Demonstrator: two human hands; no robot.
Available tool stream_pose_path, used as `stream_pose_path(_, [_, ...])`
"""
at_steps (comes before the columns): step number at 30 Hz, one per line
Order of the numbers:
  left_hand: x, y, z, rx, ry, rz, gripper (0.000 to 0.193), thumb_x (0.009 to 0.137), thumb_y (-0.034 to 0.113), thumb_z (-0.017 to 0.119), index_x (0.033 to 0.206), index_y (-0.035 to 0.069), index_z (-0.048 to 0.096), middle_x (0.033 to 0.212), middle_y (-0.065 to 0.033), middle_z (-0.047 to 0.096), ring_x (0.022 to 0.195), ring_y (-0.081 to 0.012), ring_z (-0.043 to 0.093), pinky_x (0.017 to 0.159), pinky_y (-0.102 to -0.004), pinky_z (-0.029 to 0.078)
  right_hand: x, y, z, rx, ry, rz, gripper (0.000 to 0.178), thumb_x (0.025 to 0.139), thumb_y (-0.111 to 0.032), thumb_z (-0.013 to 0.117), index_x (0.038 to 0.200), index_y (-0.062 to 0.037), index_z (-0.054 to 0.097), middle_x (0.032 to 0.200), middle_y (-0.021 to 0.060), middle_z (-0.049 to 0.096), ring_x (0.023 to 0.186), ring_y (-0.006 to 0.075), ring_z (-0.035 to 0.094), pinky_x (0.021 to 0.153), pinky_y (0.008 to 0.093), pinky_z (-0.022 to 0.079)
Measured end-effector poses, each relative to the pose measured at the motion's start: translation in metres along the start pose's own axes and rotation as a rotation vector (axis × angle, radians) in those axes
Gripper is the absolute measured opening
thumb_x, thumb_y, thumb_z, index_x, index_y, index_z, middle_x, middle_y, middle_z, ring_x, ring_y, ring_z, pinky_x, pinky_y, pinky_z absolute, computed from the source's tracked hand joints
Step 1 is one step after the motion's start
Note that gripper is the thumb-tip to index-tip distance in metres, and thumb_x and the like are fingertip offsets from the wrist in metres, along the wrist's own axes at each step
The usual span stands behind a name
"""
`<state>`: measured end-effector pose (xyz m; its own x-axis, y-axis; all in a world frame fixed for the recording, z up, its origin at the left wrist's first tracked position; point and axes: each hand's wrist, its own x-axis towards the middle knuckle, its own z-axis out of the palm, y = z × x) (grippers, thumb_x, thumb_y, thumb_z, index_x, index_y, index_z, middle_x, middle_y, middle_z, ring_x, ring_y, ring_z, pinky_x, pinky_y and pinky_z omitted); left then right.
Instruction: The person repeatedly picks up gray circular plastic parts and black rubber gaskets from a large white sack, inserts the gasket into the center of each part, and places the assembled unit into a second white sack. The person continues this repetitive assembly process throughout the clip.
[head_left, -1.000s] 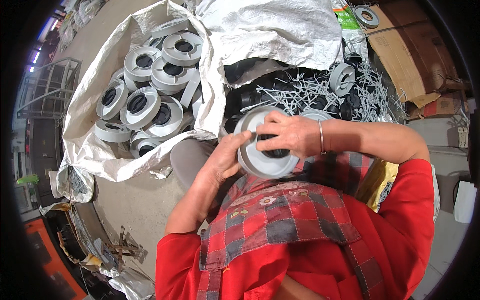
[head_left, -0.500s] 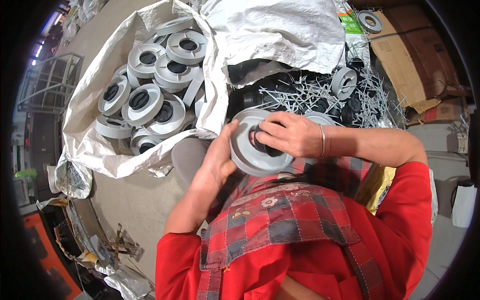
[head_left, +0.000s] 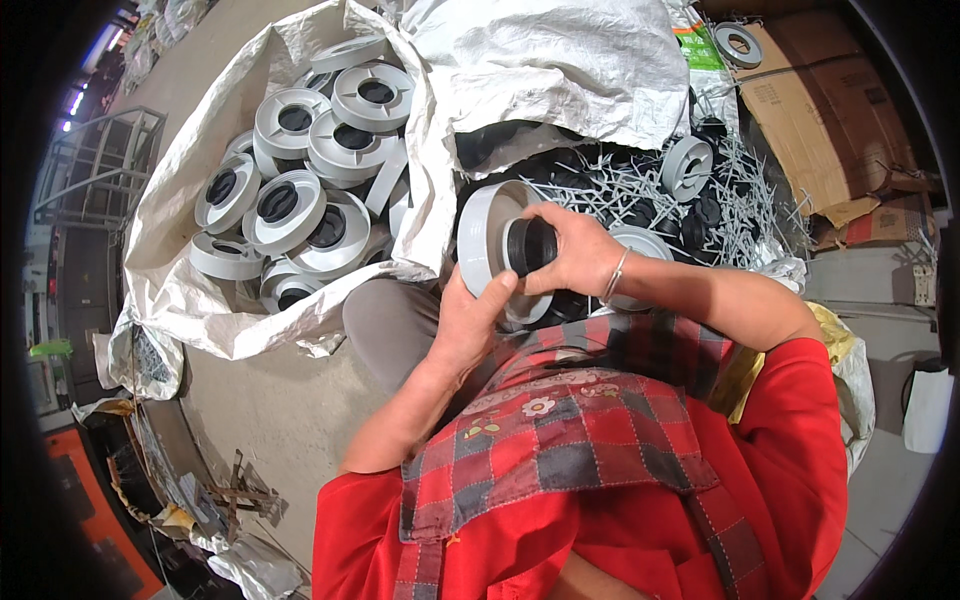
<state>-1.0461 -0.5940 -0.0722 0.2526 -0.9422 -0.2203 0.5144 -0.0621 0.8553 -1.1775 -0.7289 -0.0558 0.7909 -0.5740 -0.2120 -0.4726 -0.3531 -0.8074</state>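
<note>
A round grey plastic flanged disc (head_left: 482, 240) is tilted on edge in front of me, above my lap. My left hand (head_left: 470, 315) grips its lower rim, thumb on the inner side. My right hand (head_left: 578, 250) is closed around a black ribbed plastic ring (head_left: 530, 245) that sits at the disc's central hub. How deeply the ring is seated in the hub I cannot tell. Just beyond my hands is a heap of thin grey plastic sticks (head_left: 740, 190) with black rings among them. Another grey disc (head_left: 640, 250) lies partly hidden behind my right wrist.
A white woven sack (head_left: 160, 240) at the left holds several grey discs with black centres. Another white sack (head_left: 560, 60) is draped over the far side of the heap. A loose grey disc (head_left: 687, 168) rests on the sticks. Flattened cardboard (head_left: 810, 120) stands at the right.
The grey disc has been turned from nearly face-up to on edge. My right hand has shifted from fingers in its centre to gripping the black ring from the right side.
</note>
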Motion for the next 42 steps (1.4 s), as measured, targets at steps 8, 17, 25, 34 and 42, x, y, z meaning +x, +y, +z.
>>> stream_pose_path(8, [0.0,0.008,-0.011,0.152,-0.029,-0.035,0.04,0.084,0.011,0.061,0.12,-0.001,0.047,0.108,-0.0079,0.056,0.094,-0.0139,0.056,0.082,-0.0291,0.047,-0.001,-0.002,0.006,0.302,-0.029,0.08,0.062,0.061,-0.014,0.078,0.114,0.0009,0.049,0.096,0.01,0.061,0.088,0.0162,0.059,0.078,0.0292,0.049])
stream_pose_path(17, [0.003,0.009,-0.001,-0.017,0.123,-0.081,0.04,0.083,0.008,0.059,0.12,-0.002,0.048,0.107,-0.0084,0.057,0.093,-0.0155,0.057,0.082,-0.0306,0.047,0.004,-0.01,-0.007,-0.158,-0.091,0.009,0.071,0.059,-0.023,0.074,0.12,-0.0002,0.043,0.094,0.0171,0.061,0.084,0.0282,0.062,0.075,0.0355,0.049])
stream_pose_path(25, [-0.003,0.002,-0.009,0.219,-0.078,0.066,0.041,0.084,0.013,0.067,0.118,-0.001,0.05,0.104,-0.0052,0.059,0.09,-0.0118,0.056,0.079,-0.0268,0.047,0.002,0.009,0.022,0.491,0.108,0.044,0.063,0.066,-0.001,0.072,0.121,0.0002,0.042,0.091,0.0078,0.061,0.081,0.0107,0.06,0.071,0.0257,0.051])
stream_pose_path(34, [-0.003,0.006,-0.003,-0.113,-0.014,-0.073,0.042,0.085,0.012,0.065,0.121,-0.001,0.048,0.107,-0.0063,0.059,0.093,-0.0128,0.057,0.081,-0.0276,0.047,-0.004,0.004,0.008,-0.209,0.085,-0.256,0.073,0.06,-0.018,0.074,0.123,0.0011,0.042,0.103,0.0229,0.055,0.098,0.0369,0.055,0.086,0.043,0.045])
stream_pose_path(42, [-0.001,0.004,0.0,0.026,0.028,0.067,0.038,0.086,0.014,0.065,0.117,0.0,0.048,0.104,-0.0047,0.058,0.09,-0.0089,0.055,0.078,-0.025,0.047,0.005,0.002,-0.013,0.436,-0.329,0.452,0.069,0.079,-0.05,0.067,0.108,0.011,0.053,0.074,0.0162,0.062,0.057,0.0234,0.064,0.056,0.0299,0.055])
